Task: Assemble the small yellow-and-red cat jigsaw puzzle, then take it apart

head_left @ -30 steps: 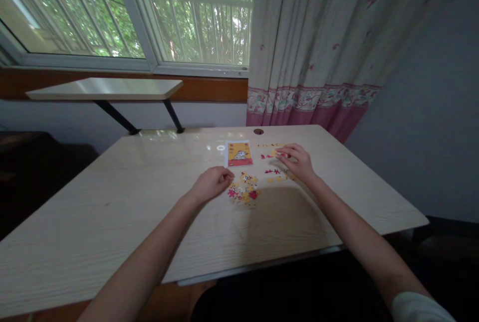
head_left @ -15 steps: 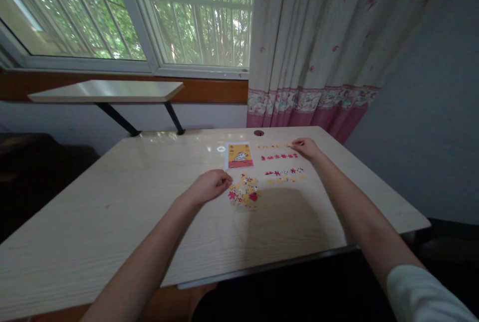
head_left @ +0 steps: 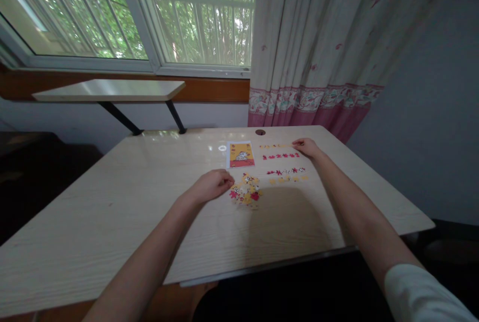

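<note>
My right hand (head_left: 307, 147) is at the right end of the farthest row of yellow puzzle pieces (head_left: 272, 146), its thumb and fingers pinched on a small puzzle piece at the tabletop. Nearer to me lie a row of red pieces (head_left: 281, 156), a red-and-white row (head_left: 286, 171) and a pale yellow row (head_left: 288, 179). At the left edge of a loose heap of mixed puzzle pieces (head_left: 245, 190) rests my left hand (head_left: 214, 184), fingers curled together; whatever they hold is hidden. Behind the heap lies a picture card (head_left: 241, 154) with a white spotted animal on yellow and red.
The pale wooden desk (head_left: 149, 187) carries everything. A raised shelf (head_left: 112, 90) on black legs stands at its back left, below the window. A round cable hole (head_left: 260, 132) is near the back edge, in front of the curtain (head_left: 307, 63).
My right fingers have lowered slightly onto the end of the far yellow row. The left hand stays beside the heap. The whole view has shifted a little.
</note>
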Available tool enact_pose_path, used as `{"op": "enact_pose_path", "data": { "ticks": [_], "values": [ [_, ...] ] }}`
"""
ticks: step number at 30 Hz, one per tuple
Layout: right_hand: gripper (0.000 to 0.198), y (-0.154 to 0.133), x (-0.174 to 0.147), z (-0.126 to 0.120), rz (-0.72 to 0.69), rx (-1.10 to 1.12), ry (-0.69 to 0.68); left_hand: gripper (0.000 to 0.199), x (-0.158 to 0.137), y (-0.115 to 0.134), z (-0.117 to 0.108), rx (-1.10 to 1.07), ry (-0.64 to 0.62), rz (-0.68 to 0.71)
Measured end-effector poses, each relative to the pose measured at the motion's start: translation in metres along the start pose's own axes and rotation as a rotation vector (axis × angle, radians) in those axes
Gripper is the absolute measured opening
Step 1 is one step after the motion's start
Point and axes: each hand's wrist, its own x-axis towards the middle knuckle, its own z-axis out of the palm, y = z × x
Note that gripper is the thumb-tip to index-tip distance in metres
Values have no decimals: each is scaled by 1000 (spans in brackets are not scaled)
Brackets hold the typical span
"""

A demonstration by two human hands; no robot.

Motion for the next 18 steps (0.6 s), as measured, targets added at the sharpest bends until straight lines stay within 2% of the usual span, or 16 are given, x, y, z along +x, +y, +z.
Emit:
{"op": "enact_pose_path", "data": {
  "ticks": [4,6,9,12,15,18],
  "values": [
    [29,-17,-10,-4,5,-35,54,26,0,2,3,20,21,-47],
    [27,-35,-19,-4,-47,-46,83,27,1,4,4,28,26,-55],
    [21,-73,-43,-1,-329,-81,107,28,2,9,6,28,16,-47],
    [15,-116,-78,7,-563,-108,66,29,4,17,9,35,31,-41],
    [16,-148,-112,20,-707,-112,18,27,6,26,13,71,55,-48],
    [13,-160,-136,35,-785,-103,-29,23,8,29,18,97,60,-57]
  ]
}}
